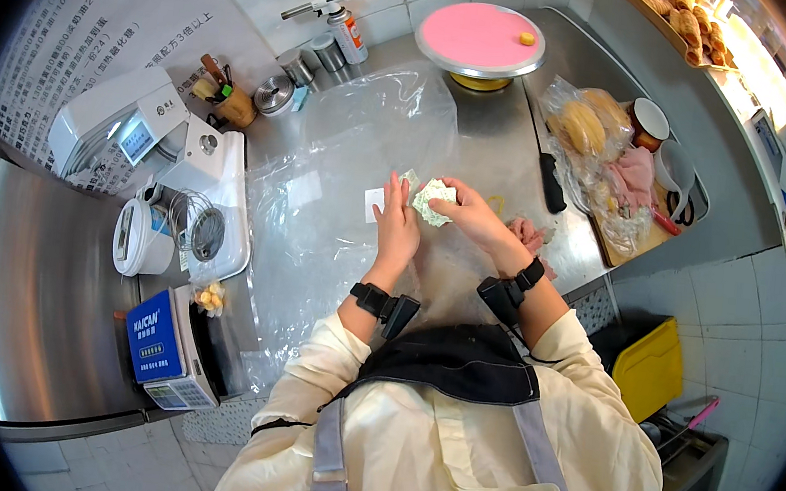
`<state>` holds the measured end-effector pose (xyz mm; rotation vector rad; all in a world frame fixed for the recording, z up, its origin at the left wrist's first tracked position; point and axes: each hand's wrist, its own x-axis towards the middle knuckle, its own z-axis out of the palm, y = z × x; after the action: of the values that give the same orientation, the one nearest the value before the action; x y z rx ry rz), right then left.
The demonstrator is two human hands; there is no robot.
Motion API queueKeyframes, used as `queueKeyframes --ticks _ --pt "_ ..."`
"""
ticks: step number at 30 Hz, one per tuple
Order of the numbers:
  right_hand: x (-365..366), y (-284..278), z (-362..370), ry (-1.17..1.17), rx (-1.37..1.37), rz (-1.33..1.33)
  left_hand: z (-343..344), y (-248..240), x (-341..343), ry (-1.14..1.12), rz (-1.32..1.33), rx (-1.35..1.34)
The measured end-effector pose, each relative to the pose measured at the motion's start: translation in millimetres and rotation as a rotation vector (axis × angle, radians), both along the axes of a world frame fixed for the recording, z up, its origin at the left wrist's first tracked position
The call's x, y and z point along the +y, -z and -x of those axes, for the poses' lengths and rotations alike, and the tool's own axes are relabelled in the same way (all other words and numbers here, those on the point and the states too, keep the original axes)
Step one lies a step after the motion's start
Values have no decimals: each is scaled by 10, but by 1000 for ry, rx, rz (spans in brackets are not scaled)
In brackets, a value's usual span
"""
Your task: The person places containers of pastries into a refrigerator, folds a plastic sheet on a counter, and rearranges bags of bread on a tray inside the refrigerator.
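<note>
Over the middle of the steel worktop, my right hand (469,213) pinches a pale green, crumpled, paper-like piece (434,201) with a fine pattern; its kind is unclear. Close on its left, my left hand (397,227) has its fingers stretched out, pointing away from me. A small greenish scrap (410,178) shows at the left fingertips; whether they grip it I cannot tell. Beside the left thumb lies a white square of paper (373,205). Under both hands spreads a large clear plastic sheet (308,247). A pink cloth (529,232) lies right of my right hand.
A pink-topped turntable (479,38) stands at the back, with a black-handled knife (552,180) to its right. Bagged bread (582,126) crowds the right side. On the left are a white stand mixer (203,156), a lidded tub (140,238) and a scale (183,386). A blowtorch (345,33) stands behind.
</note>
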<state>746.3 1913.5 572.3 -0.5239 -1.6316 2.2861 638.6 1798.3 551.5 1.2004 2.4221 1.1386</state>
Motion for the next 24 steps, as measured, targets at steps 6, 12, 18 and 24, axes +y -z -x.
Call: queueKeyframes --ticks 6,12,18,24 --pt "-66 -60 73 -25 -167 -74 -41 -173 -167 59 -222 54" --pt "-20 -77 394 143 -394 -127 -155 -270 -230 179 -185 112" --pt "-192 -697 498 165 -455 -322 4 -565 -257 110 -276 239" --pt "105 -1256 193 121 -123 -1284 325 -1572 -269 89 -195 275"
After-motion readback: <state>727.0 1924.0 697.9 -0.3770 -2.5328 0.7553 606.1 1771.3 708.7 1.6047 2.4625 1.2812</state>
